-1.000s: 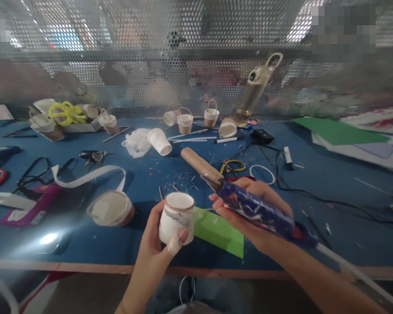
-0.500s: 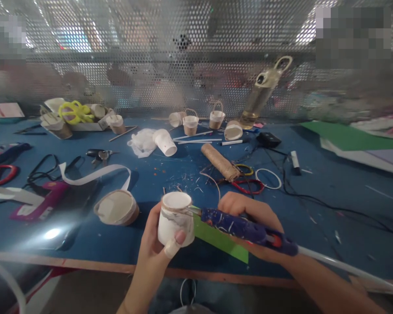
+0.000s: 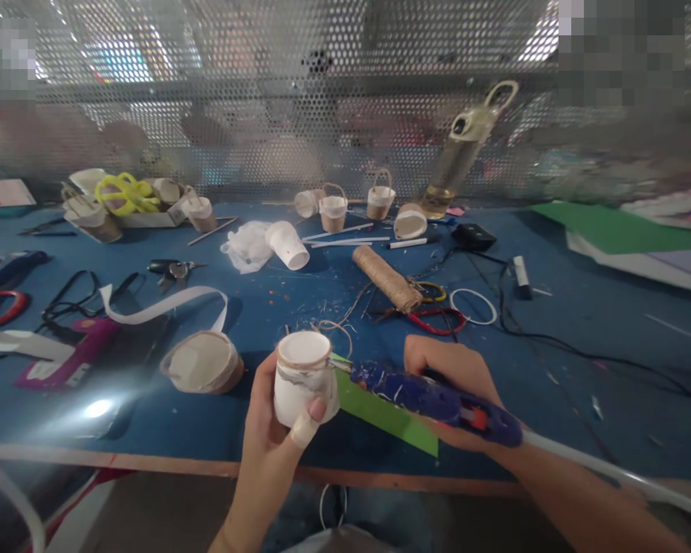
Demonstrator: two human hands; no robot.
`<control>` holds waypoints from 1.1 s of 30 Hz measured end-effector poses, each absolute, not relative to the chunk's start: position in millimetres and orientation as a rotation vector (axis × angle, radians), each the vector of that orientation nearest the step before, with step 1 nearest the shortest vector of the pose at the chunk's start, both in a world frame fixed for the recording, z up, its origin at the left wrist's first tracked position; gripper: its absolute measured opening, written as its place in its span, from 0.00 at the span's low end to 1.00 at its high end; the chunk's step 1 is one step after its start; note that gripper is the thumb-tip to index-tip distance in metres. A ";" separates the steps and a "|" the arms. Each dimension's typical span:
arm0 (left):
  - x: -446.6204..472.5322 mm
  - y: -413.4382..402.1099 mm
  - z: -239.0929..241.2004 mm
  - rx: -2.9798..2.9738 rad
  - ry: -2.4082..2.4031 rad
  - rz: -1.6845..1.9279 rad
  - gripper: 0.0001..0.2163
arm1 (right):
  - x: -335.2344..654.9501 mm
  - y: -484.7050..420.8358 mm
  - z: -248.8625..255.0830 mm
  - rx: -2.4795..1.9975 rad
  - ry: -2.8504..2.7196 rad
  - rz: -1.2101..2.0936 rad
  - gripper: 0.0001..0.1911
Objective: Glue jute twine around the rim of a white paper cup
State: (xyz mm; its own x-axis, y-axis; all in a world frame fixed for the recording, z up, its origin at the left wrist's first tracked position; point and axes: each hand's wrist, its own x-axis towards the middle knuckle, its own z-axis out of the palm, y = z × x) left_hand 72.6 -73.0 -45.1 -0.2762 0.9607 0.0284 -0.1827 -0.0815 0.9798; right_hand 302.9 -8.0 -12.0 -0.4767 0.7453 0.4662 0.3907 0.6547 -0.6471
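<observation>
My left hand [image 3: 288, 422] is closed around a small white paper cup [image 3: 304, 399], its narrower end up and its thumb, with a bandage-like wrap, pressed on the cup's side. Brown twine [image 3: 304, 363] runs round the cup near the top, above a grey smudge. In my right hand [image 3: 452, 369] is a dark blue hot glue gun [image 3: 414, 395] with a long translucent glue stick [image 3: 587, 461] out of its back. The gun's nozzle [image 3: 341, 364] is at the cup's right side by the twine; whether it touches, I cannot tell. A green strip [image 3: 380, 415] lies below the gun.
A twine roll [image 3: 387, 278] lies beyond my hands, near red-handled scissors [image 3: 438, 321] and a white ring [image 3: 473, 306]. To the left are a larger cup [image 3: 203, 362], white ribbon [image 3: 166, 303] and a purple glue gun [image 3: 72, 353]. Several small handled buckets [image 3: 333, 215] and a bottle [image 3: 457, 157] stand behind.
The cup in my left hand has shifted slightly left and up. The loose twine behind it now lies in a loop nearer the cup. The glue gun's nozzle stays at the cup's side.
</observation>
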 end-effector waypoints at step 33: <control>65.0 -71.5 -46.2 0.817 1.120 1.475 0.31 | 301.6 -5.6 -10.5 -0.981 -1.871 0.856 0.16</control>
State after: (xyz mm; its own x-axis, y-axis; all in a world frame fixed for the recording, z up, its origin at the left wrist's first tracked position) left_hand 65.0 -71.5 -46.2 -0.2034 0.9763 -0.0743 -0.3340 0.0021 0.9426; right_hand 301.6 -5.6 -10.5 -0.3454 0.8682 0.3563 0.2978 0.4615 -0.8357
